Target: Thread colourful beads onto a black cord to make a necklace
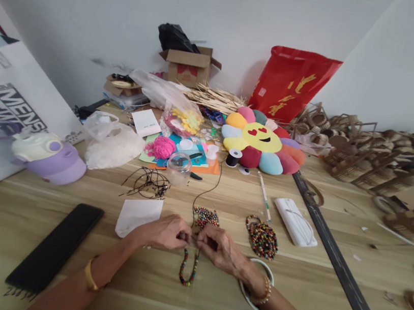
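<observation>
A short string of multicoloured beads (186, 282) hangs in a U shape between my hands, low over the wooden table. My left hand (167, 231) pinches its left end, and my right hand (222, 249) pinches the right end. Both sets of fingertips are closed and almost meet; the exact grip is hidden. A thin black cord (207, 192) runs from near my fingers back to a spool (234, 158). Just beyond my fingertips lies a pile of loose beads (206, 217). A heap of finished bead strings (263, 238) rests to the right of it.
Left of my hands are a white paper (138, 213), a black phone (57, 247) and cut cord pieces (147, 182). A clear jar (179, 169) stands farther back. A white ring (267, 270) lies beneath my right wrist. On the right are a white power bank (293, 221) and a dark strip (338, 266).
</observation>
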